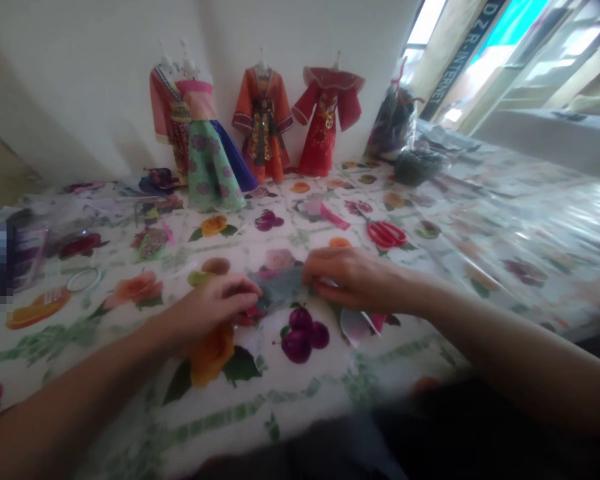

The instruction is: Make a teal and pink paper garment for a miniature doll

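A small piece of grey-green fabric (pixel 283 291) stretches between my two hands, low over the table. My left hand (pixel 225 299) has its curled fingers on the left end of it. Closed over the right end is my right hand (pixel 350 277), fingertips pressed together. A bit of red or pink shows under my left fingers, too blurred to name. Below my right wrist lie a pale fabric scrap (pixel 354 327) and a pink one. Red-handled scissors (pixel 387 234) rest beyond my right hand, with a pink strip (pixel 335 217) to their left.
Several doll-sized dresses stand along the wall: a green-skirted one (pixel 213 163), an orange robe (pixel 263 120), a red gown (pixel 325 127). Plastic bags (pixel 415 163) sit at back right. A green packet (pixel 153 245) and a white ring (pixel 84 280) lie left on the fruit-print tablecloth (pixel 220 417).
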Demonstrator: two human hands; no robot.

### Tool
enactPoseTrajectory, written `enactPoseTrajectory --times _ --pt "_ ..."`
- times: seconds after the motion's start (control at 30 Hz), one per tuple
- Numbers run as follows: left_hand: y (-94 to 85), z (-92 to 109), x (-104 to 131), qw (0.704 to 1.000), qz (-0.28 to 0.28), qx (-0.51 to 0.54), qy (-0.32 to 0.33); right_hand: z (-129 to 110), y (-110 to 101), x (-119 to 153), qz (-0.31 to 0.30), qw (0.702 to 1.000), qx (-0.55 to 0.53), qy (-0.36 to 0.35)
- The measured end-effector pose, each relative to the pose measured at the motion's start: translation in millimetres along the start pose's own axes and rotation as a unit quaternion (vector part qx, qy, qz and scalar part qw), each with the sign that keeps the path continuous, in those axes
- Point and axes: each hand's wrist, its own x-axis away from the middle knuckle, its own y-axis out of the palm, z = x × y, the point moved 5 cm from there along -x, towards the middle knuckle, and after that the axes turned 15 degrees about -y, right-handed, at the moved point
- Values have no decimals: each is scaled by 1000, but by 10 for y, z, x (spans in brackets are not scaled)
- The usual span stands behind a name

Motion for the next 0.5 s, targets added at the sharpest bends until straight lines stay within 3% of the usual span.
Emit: enactPoseTrajectory --times 0.33,0.5 --pt "-1 25 15 1000 10 -22 -4 -30 57 -20 0 1000 5 -18" --pt "16 52 22 999 17 -34 18 21 64 -4 -10 1000 28 8"
